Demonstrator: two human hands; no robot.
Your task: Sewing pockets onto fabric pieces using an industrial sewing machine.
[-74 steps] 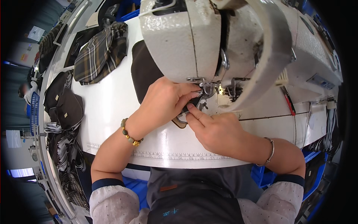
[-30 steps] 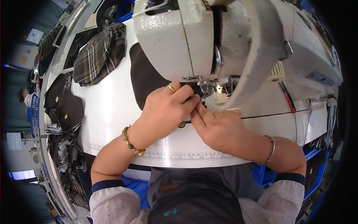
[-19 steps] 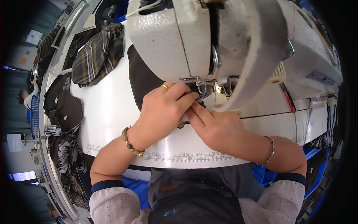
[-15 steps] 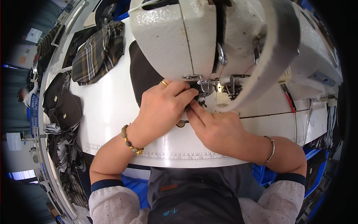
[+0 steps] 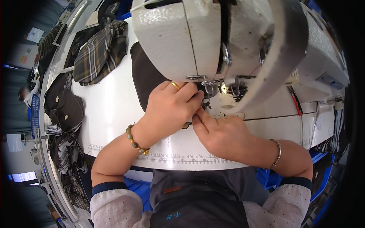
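A dark brown fabric piece (image 5: 146,74) lies flat on the white table, its far right part hidden under the head of a white sewing machine (image 5: 167,38). My left hand (image 5: 173,104) rests over its near edge, fingers bent and pinched close by the presser foot (image 5: 209,87). Touching those fingertips, my right hand (image 5: 220,131) has thumb and index finger pressed together. Both hands pinch the edge of the dark fabric, mostly covered by my fingers. A small ring-shaped bit (image 5: 186,125) shows just below them.
A plaid fabric pile (image 5: 100,55) lies at the far left, with dark brown pieces (image 5: 66,102) nearer. Red-handled snips (image 5: 295,100) lie right of the needle area. A printed ruler (image 5: 171,159) runs along the front edge. Blue bins (image 5: 268,178) stand below; another person (image 5: 29,95) is far left.
My left hand has shifted slightly right and its fingers have curled in more. The right fingers have bent a little closer together. The brown fabric is almost where it was.
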